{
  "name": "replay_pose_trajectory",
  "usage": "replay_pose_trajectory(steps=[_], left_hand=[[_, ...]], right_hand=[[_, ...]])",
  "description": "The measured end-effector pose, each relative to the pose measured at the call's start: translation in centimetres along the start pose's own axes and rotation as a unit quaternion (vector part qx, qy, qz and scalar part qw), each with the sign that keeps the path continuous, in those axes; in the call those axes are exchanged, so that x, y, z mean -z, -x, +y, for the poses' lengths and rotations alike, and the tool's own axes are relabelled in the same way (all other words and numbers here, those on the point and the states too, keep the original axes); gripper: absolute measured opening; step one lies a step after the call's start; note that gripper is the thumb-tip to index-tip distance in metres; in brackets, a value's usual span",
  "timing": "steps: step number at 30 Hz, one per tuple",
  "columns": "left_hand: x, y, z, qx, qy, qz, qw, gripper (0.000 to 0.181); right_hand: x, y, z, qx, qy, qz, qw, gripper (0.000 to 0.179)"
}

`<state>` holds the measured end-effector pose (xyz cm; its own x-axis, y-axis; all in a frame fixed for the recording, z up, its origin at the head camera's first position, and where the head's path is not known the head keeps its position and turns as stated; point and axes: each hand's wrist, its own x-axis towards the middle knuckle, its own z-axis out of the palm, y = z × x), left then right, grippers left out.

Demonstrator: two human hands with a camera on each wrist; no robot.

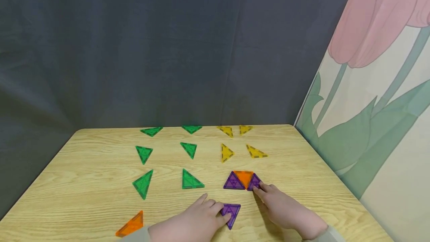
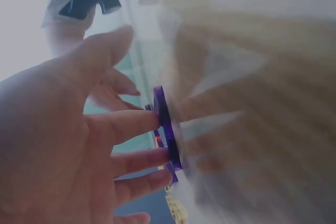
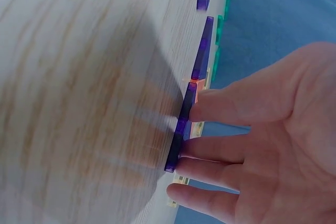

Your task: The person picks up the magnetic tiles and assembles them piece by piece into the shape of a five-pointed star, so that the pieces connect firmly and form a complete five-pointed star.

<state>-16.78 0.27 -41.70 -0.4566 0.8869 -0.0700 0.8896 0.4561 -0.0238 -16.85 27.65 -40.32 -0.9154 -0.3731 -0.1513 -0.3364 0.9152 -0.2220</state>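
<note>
My left hand (image 1: 196, 219) touches a purple triangular magnetic tile (image 1: 234, 211) near the front of the table. In the left wrist view, outstretched fingertips meet this purple tile (image 2: 167, 129), while the thumb stays off it. Farther back and to the right, my right hand (image 1: 280, 204) rests thumb and fingertips on another purple triangular tile (image 1: 254, 181). That tile lies beside an inverted orange triangle (image 1: 244, 176), which has a further purple triangle (image 1: 234, 182) on its left; together they form a strip. In the right wrist view, the touched purple tile (image 3: 181, 124) shows edge-on, flat on the wood.
Several green triangular tiles (image 1: 191, 180) lie spaced out on the left and middle of the wooden table (image 1: 84, 182). Several yellow triangles (image 1: 226, 153) lie at the back right. A lone orange triangle (image 1: 131, 225) sits front left. A dark curtain (image 1: 168, 47) hangs behind.
</note>
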Motion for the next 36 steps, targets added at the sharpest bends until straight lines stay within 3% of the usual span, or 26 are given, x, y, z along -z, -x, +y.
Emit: replay_pose_trajectory(steps=[8,20,30,36], left_hand=[[0.7,-1.9,0.1,0.064,0.047,-0.029,0.9964,0.083],[1.0,-3.3,0.0,0.113,0.071,-0.038,0.9903,0.084],[1.3,-3.0,0.1,0.125,0.085,-0.039,0.9877,0.085],[1.9,-1.2,-0.3,0.130,0.120,-0.033,0.9836,0.087]], right_hand=[[-0.1,0.2,0.1,-0.001,-0.009,0.011,0.9999,0.041],[0.0,0.4,-0.1,-0.008,-0.014,0.009,0.9998,0.042],[-0.1,0.3,-0.1,-0.014,-0.022,0.003,0.9996,0.043],[-0.2,0.3,0.1,-0.013,-0.027,0.003,0.9996,0.043]])
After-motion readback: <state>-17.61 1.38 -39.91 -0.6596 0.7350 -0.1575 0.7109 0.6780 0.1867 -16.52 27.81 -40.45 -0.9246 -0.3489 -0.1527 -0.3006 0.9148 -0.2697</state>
